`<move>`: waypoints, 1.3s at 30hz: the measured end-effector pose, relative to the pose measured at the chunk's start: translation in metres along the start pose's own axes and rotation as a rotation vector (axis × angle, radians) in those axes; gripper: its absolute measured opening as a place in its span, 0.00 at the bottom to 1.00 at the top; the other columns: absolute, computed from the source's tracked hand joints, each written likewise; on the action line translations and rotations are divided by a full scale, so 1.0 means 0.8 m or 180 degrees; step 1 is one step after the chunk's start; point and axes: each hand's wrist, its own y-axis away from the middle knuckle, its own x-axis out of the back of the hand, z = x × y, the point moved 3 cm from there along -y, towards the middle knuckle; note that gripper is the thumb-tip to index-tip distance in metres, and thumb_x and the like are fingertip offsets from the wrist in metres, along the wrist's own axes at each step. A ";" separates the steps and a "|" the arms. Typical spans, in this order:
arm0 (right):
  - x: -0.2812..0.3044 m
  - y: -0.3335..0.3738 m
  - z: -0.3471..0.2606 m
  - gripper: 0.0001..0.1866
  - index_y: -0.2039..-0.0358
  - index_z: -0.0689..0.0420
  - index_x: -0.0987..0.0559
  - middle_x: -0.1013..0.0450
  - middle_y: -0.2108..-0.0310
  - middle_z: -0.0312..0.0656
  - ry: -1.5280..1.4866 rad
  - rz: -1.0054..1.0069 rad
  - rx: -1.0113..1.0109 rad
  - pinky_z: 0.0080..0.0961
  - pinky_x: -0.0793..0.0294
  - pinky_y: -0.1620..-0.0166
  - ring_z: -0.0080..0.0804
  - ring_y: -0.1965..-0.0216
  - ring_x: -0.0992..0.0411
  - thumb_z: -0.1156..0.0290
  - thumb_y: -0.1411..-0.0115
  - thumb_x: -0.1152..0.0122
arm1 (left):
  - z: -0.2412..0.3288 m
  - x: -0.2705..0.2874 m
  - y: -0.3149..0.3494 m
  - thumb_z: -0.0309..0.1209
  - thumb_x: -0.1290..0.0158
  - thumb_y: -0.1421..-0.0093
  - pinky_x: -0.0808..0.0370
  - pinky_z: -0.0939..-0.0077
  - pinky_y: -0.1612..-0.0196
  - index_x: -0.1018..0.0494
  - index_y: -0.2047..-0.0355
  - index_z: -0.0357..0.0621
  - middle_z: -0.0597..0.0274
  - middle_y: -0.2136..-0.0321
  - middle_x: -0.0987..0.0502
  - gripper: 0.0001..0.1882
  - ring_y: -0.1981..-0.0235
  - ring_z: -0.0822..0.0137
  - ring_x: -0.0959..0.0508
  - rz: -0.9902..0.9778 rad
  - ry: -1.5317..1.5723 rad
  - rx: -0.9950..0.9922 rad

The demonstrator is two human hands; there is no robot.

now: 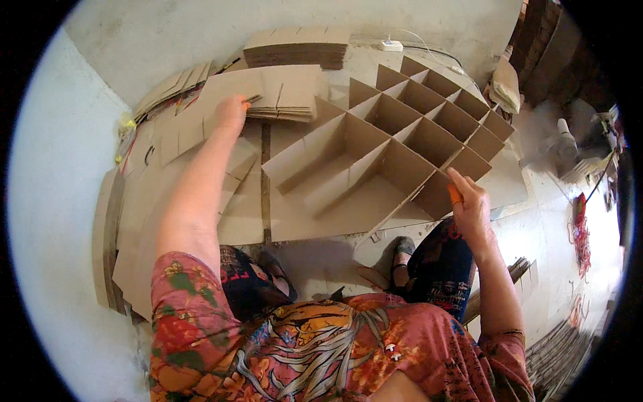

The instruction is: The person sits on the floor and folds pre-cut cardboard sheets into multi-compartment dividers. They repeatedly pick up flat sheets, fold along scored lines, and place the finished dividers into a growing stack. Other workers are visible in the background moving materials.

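reaching over the left part of the table [284,216], the left hand [232,115] is at a stack of slotted cardboard strips [295,82], its fingers bent at the edge of the pile; an orange cover shows on a fingertip. whether they pinch one strip, several or none, i cannot tell.

the right hand [473,204] is at the near right side of a cardboard divider grid [429,142], which spreads from the middle of the table toward its right edge. its index finger is extended beside an upright panel and its orange-covered thumb sits below, close together; whether the panel is pinched between them is hidden. this placing probably steadies the grid where its panel ends are loose.

the grid stands on edge, its crossing panels seemingly bracing one another through their slots. the cells toward the far right are small and closed, while those nearer the front edge are long and lack a cross panel.

the stack lies flat to the grid's left, likely so that strips are within easy reach. a second stack of cardboard strips [297,52] lies by the wall [201,30] at the far edge, slots lined up, perhaps to keep it tidy; a white power socket [391,45] is to its right.
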 end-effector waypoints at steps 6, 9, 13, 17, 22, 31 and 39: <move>0.022 -0.029 -0.053 0.19 0.51 0.61 0.29 0.27 0.62 0.48 -0.0468 0.0594 0.0221 0.27 0.28 0.60 0.40 0.64 0.26 0.75 0.45 0.42 | -0.043 0.060 0.016 0.40 0.44 0.45 0.33 0.67 0.72 0.22 0.63 0.43 0.49 0.78 0.23 0.16 0.76 0.61 0.25 0.0643 0.1592 0.0333; 0.015 -0.040 -0.073 0.19 0.52 0.65 0.29 0.27 0.59 0.46 -0.1980 0.0356 -0.0611 0.24 0.28 0.57 0.31 0.62 0.26 0.69 0.42 0.43 | 0.057 0.126 0.074 0.34 0.48 0.42 0.29 0.75 0.63 0.26 0.55 0.42 0.57 0.65 0.22 0.16 0.68 0.69 0.25 0.1055 0.2069 -0.0613; -0.004 -0.062 -0.116 0.18 0.57 0.69 0.26 0.26 0.62 0.50 -0.4617 -0.0267 -0.1569 0.21 0.28 0.60 0.30 0.63 0.27 0.66 0.39 0.50 | 0.187 0.142 0.183 0.23 0.50 0.47 0.29 0.71 0.50 0.30 0.50 0.40 0.53 0.50 0.29 0.21 0.51 0.58 0.27 0.1054 0.2053 -0.2802; 0.009 -0.052 -0.094 0.11 0.61 0.62 0.22 0.25 0.67 0.39 -0.4183 0.0236 -0.1597 0.21 0.29 0.63 0.24 0.66 0.28 0.72 0.43 0.44 | 0.234 0.154 0.226 0.32 0.44 0.48 0.29 0.67 0.49 0.28 0.54 0.40 0.51 0.50 0.30 0.20 0.49 0.54 0.29 0.0938 0.1883 -0.3277; 0.066 -0.018 -0.088 0.08 0.64 0.61 0.21 0.24 0.70 0.35 -0.2688 0.0558 -0.0872 0.19 0.30 0.63 0.20 0.68 0.29 0.75 0.45 0.42 | 0.143 0.137 0.135 0.31 0.41 0.46 0.26 0.75 0.70 0.44 0.42 0.36 0.56 0.65 0.25 0.34 0.71 0.71 0.25 0.0931 0.2887 -0.0357; 0.067 0.007 -0.113 0.07 0.67 0.63 0.21 0.24 0.74 0.35 -0.2432 0.0230 -0.0813 0.19 0.30 0.69 0.18 0.71 0.30 0.74 0.44 0.41 | 0.094 0.078 0.116 0.29 0.49 0.40 0.27 0.80 0.65 0.27 0.58 0.34 0.61 0.68 0.23 0.13 0.69 0.73 0.25 0.0022 0.4118 0.0106; 0.027 -0.009 -0.073 0.09 0.66 0.64 0.22 0.24 0.73 0.34 -0.1557 -0.0379 -0.0918 0.19 0.31 0.68 0.16 0.70 0.33 0.72 0.44 0.40 | 0.061 0.043 0.109 0.31 0.46 0.42 0.28 0.82 0.67 0.25 0.60 0.34 0.63 0.68 0.23 0.14 0.71 0.74 0.25 -0.0421 0.4083 0.0312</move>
